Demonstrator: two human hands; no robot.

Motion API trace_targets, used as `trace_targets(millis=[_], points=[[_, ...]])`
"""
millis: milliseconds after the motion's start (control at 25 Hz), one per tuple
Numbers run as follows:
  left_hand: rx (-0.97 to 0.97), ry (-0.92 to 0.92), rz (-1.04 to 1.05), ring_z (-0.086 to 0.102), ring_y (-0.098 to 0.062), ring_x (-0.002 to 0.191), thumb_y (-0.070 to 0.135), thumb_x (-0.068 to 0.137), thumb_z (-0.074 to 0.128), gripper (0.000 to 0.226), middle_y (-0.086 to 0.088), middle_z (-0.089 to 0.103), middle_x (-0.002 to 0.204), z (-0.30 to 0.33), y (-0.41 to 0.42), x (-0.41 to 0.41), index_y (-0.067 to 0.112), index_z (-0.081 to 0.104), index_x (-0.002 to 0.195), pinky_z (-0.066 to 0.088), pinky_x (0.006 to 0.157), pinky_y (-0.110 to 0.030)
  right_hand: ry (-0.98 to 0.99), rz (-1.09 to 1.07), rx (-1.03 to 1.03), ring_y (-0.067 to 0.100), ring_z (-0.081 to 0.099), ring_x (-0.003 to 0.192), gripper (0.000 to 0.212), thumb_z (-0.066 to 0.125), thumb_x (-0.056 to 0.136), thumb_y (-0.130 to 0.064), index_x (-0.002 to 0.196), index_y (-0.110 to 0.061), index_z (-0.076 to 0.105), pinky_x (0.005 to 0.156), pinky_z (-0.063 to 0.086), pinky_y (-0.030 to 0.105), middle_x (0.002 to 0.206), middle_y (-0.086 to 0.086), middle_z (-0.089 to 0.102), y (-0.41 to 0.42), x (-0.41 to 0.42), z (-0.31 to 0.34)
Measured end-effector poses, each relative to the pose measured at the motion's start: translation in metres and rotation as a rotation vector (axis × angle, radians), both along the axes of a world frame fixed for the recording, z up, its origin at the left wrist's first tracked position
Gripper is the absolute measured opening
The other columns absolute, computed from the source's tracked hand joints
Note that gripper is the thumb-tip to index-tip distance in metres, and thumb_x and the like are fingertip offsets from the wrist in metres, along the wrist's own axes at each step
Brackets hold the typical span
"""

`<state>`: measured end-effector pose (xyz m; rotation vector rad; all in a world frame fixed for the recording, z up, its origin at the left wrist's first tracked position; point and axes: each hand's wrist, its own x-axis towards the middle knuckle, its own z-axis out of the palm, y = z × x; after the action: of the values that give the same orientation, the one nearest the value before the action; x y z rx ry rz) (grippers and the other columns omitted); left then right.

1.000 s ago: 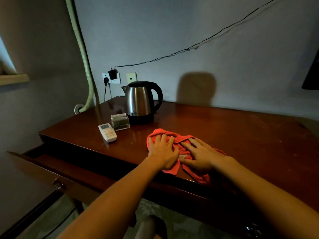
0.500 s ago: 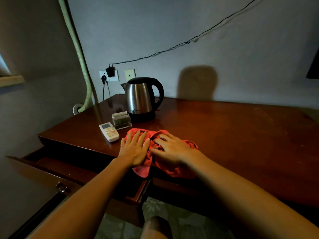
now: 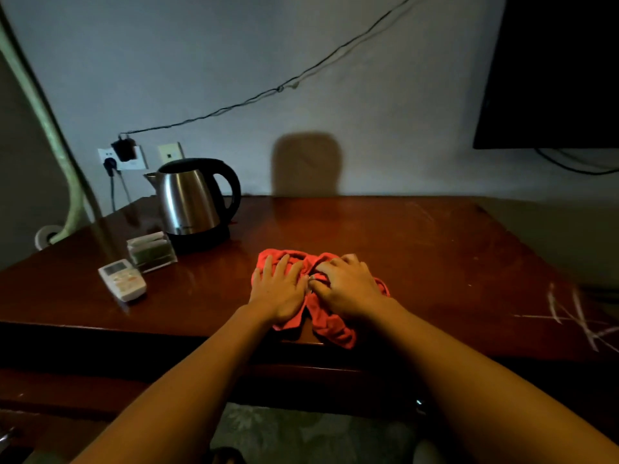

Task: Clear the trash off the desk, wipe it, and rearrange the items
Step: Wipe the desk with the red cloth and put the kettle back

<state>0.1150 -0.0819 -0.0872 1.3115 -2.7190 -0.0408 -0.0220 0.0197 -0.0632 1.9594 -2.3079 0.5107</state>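
Wiping is underway: we press our flat left hand (image 3: 279, 291) and curled right hand (image 3: 346, 288) onto the crumpled red cloth (image 3: 330, 324) at the dark wooden bench's (image 3: 435, 262) front edge; rearranging remains.

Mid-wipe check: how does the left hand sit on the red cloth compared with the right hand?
The left hand lies flat on the red cloth, fingers straight and slightly spread; the right hand has its fingers bent, bunching the fabric. The left hand covers the cloth's left half, the right hand its right half. Both press the cloth onto the desk near its front edge, thumbs almost meeting.
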Motion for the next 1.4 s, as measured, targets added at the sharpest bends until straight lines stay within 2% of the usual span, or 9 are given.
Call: trace_targets(millis=[160, 360, 440, 600, 760, 880, 1000, 1120, 1400], points=[[-0.037, 0.058, -0.166, 0.016, -0.025, 0.149, 0.059, 0.083, -0.009, 0.083, -0.001, 0.026, 0.160, -0.005, 0.024, -0.038, 0.028, 0.028, 0.151, 0.015, 0.118, -0.050, 0.003, -0.197, 0.032, 0.034, 0.041, 0.118, 0.045, 0.033, 0.099, -0.049, 0.127, -0.023, 0.056, 0.096, 0.039, 0.045, 0.129, 0.012, 0.051, 0.030, -0.024, 0.007], [0.025, 0.026, -0.161, -0.006, -0.027, 0.151, 0.056, 0.100, 0.021, 0.069, 0.000, -0.001, 0.165, 0.002, 0.054, -0.028, 0.023, -0.001, 0.157, 0.005, 0.122, -0.047, -0.142, -0.416, 0.046, 0.037, 0.036, 0.128, 0.058, 0.032, 0.099, -0.051, 0.135, -0.009, 0.049, 0.103, 0.036, 0.049, 0.140, 0.017, 0.042, 0.047, -0.016, 0.013], [0.014, -0.024, -0.166, -0.007, -0.027, 0.151, 0.057, 0.098, 0.019, 0.070, 0.001, -0.005, 0.165, 0.004, 0.058, -0.014, 0.023, 0.000, 0.157, 0.005, 0.121, -0.048, -0.207, -0.274, 0.051, 0.036, 0.033, 0.134, 0.079, 0.041, 0.089, -0.068, 0.143, -0.011, 0.037, 0.108, 0.033, 0.048, 0.148, 0.016, 0.033, 0.057, -0.010, 0.016], [-0.119, -0.015, -0.179, 0.024, -0.022, 0.147, 0.047, 0.079, 0.013, 0.076, 0.001, 0.026, 0.160, 0.005, 0.050, 0.023, 0.023, 0.032, 0.149, 0.021, 0.116, -0.046, -0.067, 0.149, 0.020, 0.028, 0.038, 0.129, 0.092, 0.055, 0.076, -0.077, 0.148, -0.029, 0.023, 0.109, 0.037, 0.043, 0.151, 0.000, 0.019, 0.082, -0.016, 0.018], [-0.256, 0.129, -0.176, 0.061, -0.035, 0.111, 0.041, 0.079, 0.032, 0.056, -0.007, 0.064, 0.123, 0.003, 0.039, 0.048, 0.018, 0.066, 0.117, 0.047, 0.095, -0.046, 0.153, 0.101, -0.027, 0.028, 0.035, 0.128, 0.081, 0.044, 0.079, -0.080, 0.146, -0.038, 0.028, 0.106, 0.034, 0.043, 0.150, 0.002, 0.020, 0.071, -0.003, 0.008], [-0.224, 0.061, -0.169, 0.024, -0.033, 0.146, 0.046, 0.089, 0.012, 0.070, -0.008, 0.028, 0.158, -0.008, 0.034, 0.039, 0.020, 0.038, 0.149, 0.025, 0.116, -0.051, 0.116, 0.074, 0.076, 0.029, 0.005, 0.148, 0.076, 0.030, 0.085, -0.079, 0.151, -0.044, 0.016, 0.117, 0.007, 0.055, 0.162, 0.000, 0.004, 0.047, 0.010, 0.004], [-0.109, -0.064, -0.183, -0.013, -0.022, 0.151, 0.056, 0.078, -0.020, 0.084, 0.000, -0.006, 0.165, -0.017, 0.010, 0.032, 0.025, -0.006, 0.155, 0.004, 0.122, -0.045, 0.078, 0.065, 0.224, 0.029, 0.003, 0.149, 0.067, 0.023, 0.091, -0.073, 0.151, -0.047, 0.009, 0.117, 0.003, 0.058, 0.164, -0.001, 0.002, 0.023, 0.013, 0.003], [-0.072, -0.026, -0.051, -0.011, -0.025, 0.151, 0.055, 0.074, -0.019, 0.088, 0.001, -0.008, 0.164, -0.011, -0.003, 0.026, 0.026, -0.003, 0.156, 0.003, 0.122, -0.045, 0.074, 0.037, 0.231, 0.032, 0.006, 0.148, 0.060, 0.026, 0.095, -0.064, 0.151, -0.046, 0.014, 0.116, 0.004, 0.061, 0.164, -0.001, 0.005, 0.001, 0.020, 0.002], [0.031, -0.013, 0.141, -0.013, -0.030, 0.150, 0.043, 0.103, 0.016, 0.059, 0.001, -0.011, 0.164, 0.009, -0.046, 0.007, 0.026, -0.001, 0.157, 0.000, 0.121, -0.048, 0.064, 0.074, 0.232, 0.031, 0.005, 0.149, 0.056, 0.029, 0.098, -0.052, 0.151, -0.043, 0.016, 0.116, 0.005, 0.060, 0.164, -0.002, 0.005, -0.069, 0.014, 0.005]])
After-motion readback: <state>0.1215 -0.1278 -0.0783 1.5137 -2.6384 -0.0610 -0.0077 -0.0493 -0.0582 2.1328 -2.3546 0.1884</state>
